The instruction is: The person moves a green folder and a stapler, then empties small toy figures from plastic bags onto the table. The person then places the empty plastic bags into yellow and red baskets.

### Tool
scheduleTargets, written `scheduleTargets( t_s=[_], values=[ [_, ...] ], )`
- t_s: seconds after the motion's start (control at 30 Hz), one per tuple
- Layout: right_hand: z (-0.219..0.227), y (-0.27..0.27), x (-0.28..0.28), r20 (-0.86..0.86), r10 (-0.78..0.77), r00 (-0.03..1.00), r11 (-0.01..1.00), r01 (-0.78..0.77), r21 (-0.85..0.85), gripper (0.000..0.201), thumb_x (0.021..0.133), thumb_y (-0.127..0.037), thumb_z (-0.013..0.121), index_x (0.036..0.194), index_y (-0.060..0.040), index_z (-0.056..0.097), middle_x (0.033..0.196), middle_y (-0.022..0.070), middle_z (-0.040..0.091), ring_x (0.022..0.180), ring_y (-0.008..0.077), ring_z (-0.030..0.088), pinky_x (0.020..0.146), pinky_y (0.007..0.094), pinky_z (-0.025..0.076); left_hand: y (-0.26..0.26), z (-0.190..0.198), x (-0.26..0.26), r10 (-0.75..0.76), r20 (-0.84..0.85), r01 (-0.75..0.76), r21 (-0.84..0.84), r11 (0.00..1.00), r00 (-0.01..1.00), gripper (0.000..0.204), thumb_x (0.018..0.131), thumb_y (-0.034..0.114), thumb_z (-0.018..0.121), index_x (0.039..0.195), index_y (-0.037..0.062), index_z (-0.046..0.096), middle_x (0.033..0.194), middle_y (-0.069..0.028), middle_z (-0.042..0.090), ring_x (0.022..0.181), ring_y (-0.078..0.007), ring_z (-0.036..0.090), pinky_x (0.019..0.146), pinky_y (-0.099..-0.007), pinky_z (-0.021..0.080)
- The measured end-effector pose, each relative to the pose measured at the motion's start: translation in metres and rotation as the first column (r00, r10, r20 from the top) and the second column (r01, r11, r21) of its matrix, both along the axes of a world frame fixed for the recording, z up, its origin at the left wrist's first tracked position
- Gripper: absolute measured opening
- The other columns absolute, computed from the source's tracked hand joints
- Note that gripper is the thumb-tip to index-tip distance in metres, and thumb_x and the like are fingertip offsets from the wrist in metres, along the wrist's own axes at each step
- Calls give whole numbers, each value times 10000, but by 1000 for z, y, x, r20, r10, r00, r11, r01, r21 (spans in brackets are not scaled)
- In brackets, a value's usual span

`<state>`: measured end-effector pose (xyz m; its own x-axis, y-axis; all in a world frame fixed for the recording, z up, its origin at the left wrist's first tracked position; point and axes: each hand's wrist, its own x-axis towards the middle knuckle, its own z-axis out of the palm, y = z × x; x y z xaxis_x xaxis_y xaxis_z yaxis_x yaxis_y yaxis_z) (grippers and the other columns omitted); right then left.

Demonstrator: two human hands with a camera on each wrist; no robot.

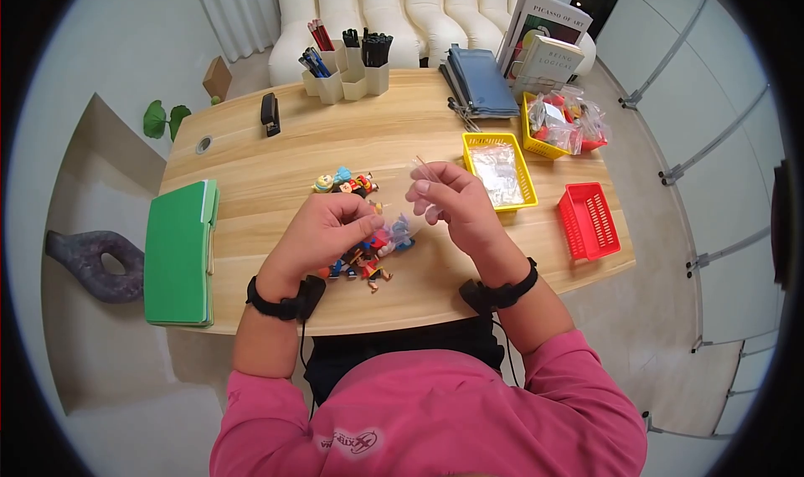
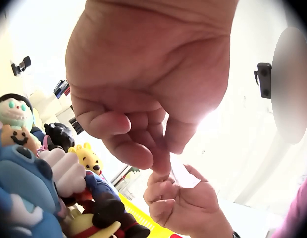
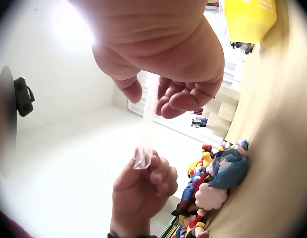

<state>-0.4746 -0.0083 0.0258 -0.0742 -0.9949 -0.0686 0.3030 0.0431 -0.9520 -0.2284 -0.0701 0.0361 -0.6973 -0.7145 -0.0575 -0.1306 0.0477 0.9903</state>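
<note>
A clear, thin plastic bag (image 3: 150, 111) stretches between my two hands above the table. My left hand (image 1: 335, 226) pinches one end of it between thumb and fingers, and crumpled film (image 3: 142, 159) sticks out there. At the other end, my right hand (image 1: 456, 205) holds the bag between thumb and fingertips, and a thin reddish line shows along its edge in the head view. Small toy figures (image 1: 373, 270) lie in a cluster below and beside my left hand. In the left wrist view a blue figure (image 2: 25, 171) and a yellow bear (image 2: 87, 157) stand out among them.
Right of my hands is a yellow basket (image 1: 527, 173) of flat clear bags, with a red basket (image 1: 590, 221) beyond. Filled bags (image 1: 565, 118) sit in baskets behind. Pen holders (image 1: 331, 87), a stapler (image 1: 270, 114), blue folders (image 1: 481, 79) and a green folder (image 1: 177, 255) surround the workspace.
</note>
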Motion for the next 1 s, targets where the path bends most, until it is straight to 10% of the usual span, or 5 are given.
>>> scheduleTargets(
  t_s=[0.43, 0.73, 1.0],
  values=[
    [-6, 2, 2, 16, -121, 993, 973, 121, -196, 221, 1025, -273, 730, 1055, -55, 732, 969, 51, 764, 769, 98, 679, 643, 244, 482, 6, 4, -5, -39, -153, 56, 110, 992, 987, 174, 1009, 148, 735, 1016, -25, 747, 924, -19, 741, 812, -69, 660, 712, -240, 525],
    [-13, -4, -5, 182, -188, 965, 958, 221, -183, 232, 1019, -297, 738, 1055, -69, 714, 1010, 63, 769, 771, 116, 707, 632, 242, 490, 5, 13, 0, -192, 124, 188, 50, 981, 973, 150, 978, 115, 762, 1034, -24, 748, 882, -31, 744, 810, -67, 680, 721, -233, 542],
    [-9, 0, 0, -29, 2, 1000, 995, -5, -96, 253, 995, -273, 767, 1095, -49, 707, 1007, 54, 772, 805, 114, 727, 617, 235, 490, 0, -7, -4, 89, -172, -96, -37, 995, 981, 169, 1005, 158, 748, 1034, -8, 741, 842, -10, 714, 791, -73, 667, 716, -238, 537]
  ],
)
